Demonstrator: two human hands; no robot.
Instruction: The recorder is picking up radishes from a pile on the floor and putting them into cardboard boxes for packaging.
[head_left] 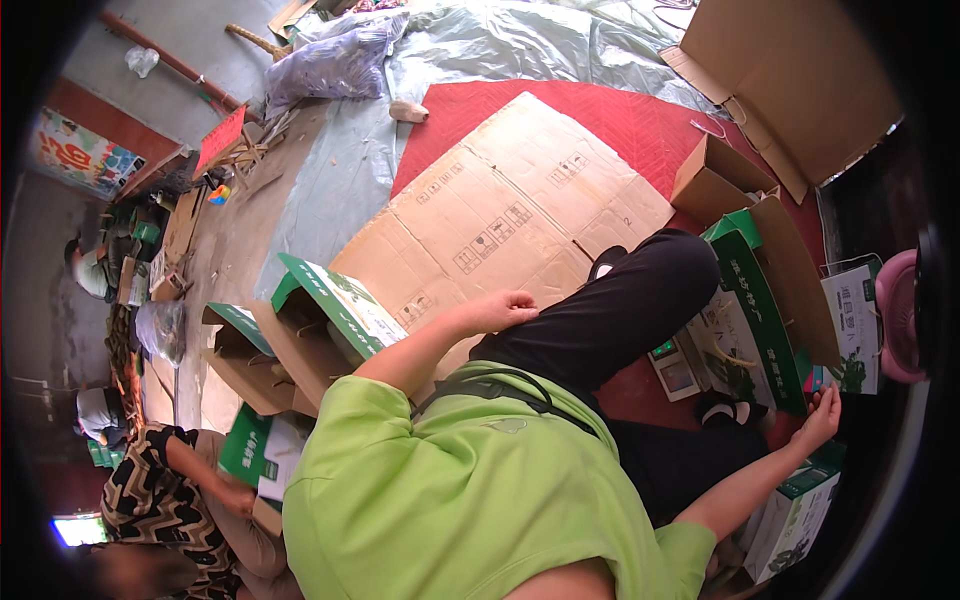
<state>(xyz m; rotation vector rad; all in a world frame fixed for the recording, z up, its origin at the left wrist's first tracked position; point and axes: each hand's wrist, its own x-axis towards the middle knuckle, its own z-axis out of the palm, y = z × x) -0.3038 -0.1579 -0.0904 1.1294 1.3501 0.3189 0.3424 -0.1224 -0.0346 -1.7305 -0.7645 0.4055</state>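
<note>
- Cardboard sheet (520,215), large, flat and creased, lies on the red floor covering (650,130) in front of the seated person, who wears a lime-green shirt (470,470) and black trousers (620,310).
- Left hand (508,311) is at the edge of the raised thigh, its fingers loosely curled; whether they have hold of anything, I cannot tell.
- Right hand (820,418) reaches out to the far right, fingers pointing up and partly bent, by the lower end of a green-and-white carton (745,310). Its grip is too small to make out.
- Small teal-and-pink item (816,378) shows just beyond those fingertips; touching or apart, I cannot tell.
- That carton stands open, brown inside, on the right beyond the legs; a small device with a display (676,372) sits between it and the trousers.
- Another carton (795,520), white with a green top, is below the right forearm.
- Pink rounded object (900,315) is at the right edge, beside a white printed panel (853,330).
- Open green-and-white carton (345,305) stands left of the left forearm.
- Co-worker in a zigzag-patterned top (150,480) sits lower left, one hand (236,497) near a green-and-white box (262,452).
</note>
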